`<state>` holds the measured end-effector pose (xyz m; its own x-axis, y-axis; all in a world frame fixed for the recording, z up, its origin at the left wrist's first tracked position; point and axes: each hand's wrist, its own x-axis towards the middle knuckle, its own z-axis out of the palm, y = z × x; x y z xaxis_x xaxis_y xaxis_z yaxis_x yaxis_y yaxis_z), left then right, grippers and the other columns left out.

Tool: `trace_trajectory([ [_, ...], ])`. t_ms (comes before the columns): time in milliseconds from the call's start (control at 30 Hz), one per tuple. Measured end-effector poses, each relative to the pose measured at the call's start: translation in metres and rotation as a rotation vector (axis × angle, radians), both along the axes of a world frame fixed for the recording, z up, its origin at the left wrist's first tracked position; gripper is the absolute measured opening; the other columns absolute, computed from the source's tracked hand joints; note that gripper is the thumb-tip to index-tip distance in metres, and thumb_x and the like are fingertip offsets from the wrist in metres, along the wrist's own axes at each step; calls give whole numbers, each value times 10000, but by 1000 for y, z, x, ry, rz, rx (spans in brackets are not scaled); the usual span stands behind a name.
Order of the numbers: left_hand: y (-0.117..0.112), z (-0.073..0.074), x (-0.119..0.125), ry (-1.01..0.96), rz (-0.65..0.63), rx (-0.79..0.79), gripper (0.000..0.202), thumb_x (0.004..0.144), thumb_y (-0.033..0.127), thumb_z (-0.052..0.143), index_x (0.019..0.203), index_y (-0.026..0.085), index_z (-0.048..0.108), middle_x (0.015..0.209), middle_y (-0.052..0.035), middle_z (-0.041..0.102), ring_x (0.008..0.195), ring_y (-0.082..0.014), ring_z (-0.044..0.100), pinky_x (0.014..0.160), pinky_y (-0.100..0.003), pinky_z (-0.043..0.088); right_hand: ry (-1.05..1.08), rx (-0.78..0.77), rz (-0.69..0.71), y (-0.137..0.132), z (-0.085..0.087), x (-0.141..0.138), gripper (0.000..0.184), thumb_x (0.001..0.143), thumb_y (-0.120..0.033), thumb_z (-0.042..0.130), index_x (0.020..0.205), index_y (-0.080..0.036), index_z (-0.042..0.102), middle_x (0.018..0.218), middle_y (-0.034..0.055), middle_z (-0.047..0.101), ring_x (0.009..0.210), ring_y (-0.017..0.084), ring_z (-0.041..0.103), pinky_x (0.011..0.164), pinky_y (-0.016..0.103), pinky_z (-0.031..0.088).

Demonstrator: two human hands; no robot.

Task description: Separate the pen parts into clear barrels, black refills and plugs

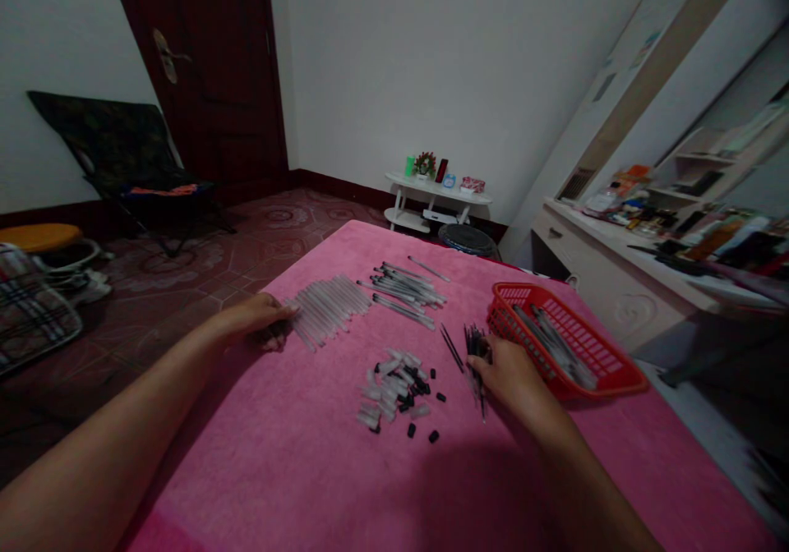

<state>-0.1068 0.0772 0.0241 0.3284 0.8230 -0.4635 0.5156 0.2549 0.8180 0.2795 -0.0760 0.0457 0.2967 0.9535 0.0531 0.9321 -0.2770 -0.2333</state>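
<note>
At the left end of a row of clear pen barrels [329, 310], my left hand [266, 319] has its thumb and fingers closed at the edge of the outermost barrel. My right hand [509, 367] is closed round part of a bunch of dark pen refills [473, 347] lying beside the red basket. Two refills [452, 348] lie apart, just left of that bunch. A heap of clear pen caps [388, 388] and small black plugs [411, 430] sits between my hands. Farther back lies a pile of pens with black ends [407, 285], one pen [428, 268] apart from them.
The red plastic basket [616, 379] on the right holds several pens [560, 342]. A pink cloth [277, 453] covers the table. Beyond it stand a white side table [437, 186], a dark round stool [467, 238], a folding chair [111, 137] and a cluttered dresser [616, 289].
</note>
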Motion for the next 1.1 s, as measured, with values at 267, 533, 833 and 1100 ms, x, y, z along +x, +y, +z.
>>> trace_trajectory([
  [267,0,-1,1,23,-189,-26,569,623,690,611,549,126,620,488,-100,630,351,-121,484,387,-227,352,-46,233,312,7,-15,-37,260,819,-172,531,1041,-201,663,1155,80,610,1080,223,518,911,308,371],
  [533,-3,7,-4,3,-386,-38,536,707,653,563,612,134,658,532,-95,645,387,-118,504,406,-212,346,-89,214,331,23,-27,-50,302,894,-249,459,1124,-195,648,1155,111,588,1077,242,484,921,352,352],
  [833,-33,25,47,-223,-527,-3,487,736,592,587,782,122,708,648,-96,693,478,-136,581,475,-221,424,18,236,324,28,-33,-46,276,842,-157,504,1030,-194,702,1125,101,649,1068,236,536,933,349,366],
  [1100,-68,-10,107,-535,-349,-16,435,750,475,655,949,89,683,742,-113,690,569,-118,617,553,-213,450,893,385,118,12,-18,-68,154,732,-243,618,835,-170,706,826,59,710,744,198,633,697,306,476],
])
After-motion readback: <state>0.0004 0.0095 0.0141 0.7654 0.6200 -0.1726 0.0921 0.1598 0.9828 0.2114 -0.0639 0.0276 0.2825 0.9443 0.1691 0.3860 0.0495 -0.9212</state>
